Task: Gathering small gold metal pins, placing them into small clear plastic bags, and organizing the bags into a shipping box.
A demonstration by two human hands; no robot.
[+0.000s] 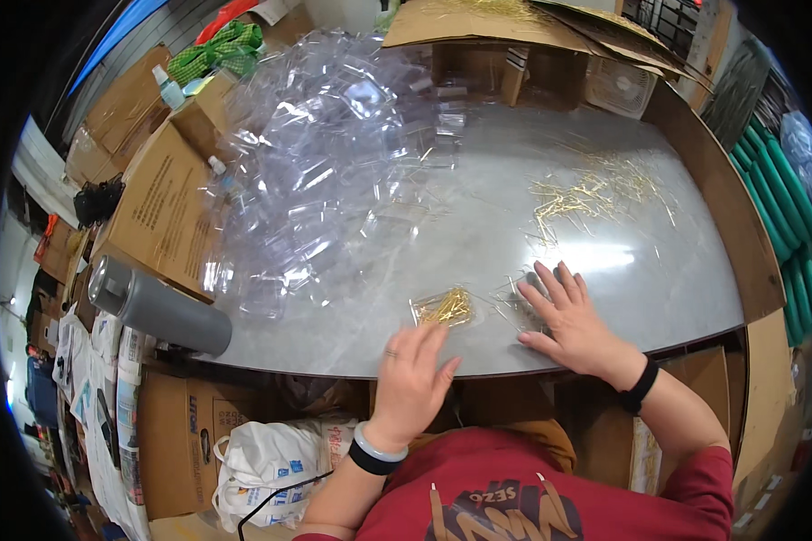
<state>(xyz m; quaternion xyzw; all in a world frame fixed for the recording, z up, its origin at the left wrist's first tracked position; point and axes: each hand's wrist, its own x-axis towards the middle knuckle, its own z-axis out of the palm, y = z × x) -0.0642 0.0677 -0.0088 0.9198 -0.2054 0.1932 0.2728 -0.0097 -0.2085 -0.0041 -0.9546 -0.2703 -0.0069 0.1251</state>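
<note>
My left hand (413, 383) is at the table's front edge, thumb apart and fingers stretched out, holding nothing that shows. Just beyond its fingertips lies a small clear plastic box (415, 311) with thin gold-coloured pins (451, 305) in it; whether the fingers touch it I cannot tell. To the right, my right hand (568, 326) is spread palm down, low over the table or on it. Several thin silver-coloured pins (507, 308) lie beside its fingers, some partly hidden under them. Farther off, a loose heap of gold-coloured pins (586, 196) is scattered across the grey tabletop (487, 207).
A large pile of clear plastic boxes (307, 162) covers the table's left side. A grey bottle (167, 307) stands at the left edge. Cardboard walls (726, 207) border the right side, and a cardboard shelf (478, 27) is at the back. A white plastic bag (262, 469) sits below the front edge.
</note>
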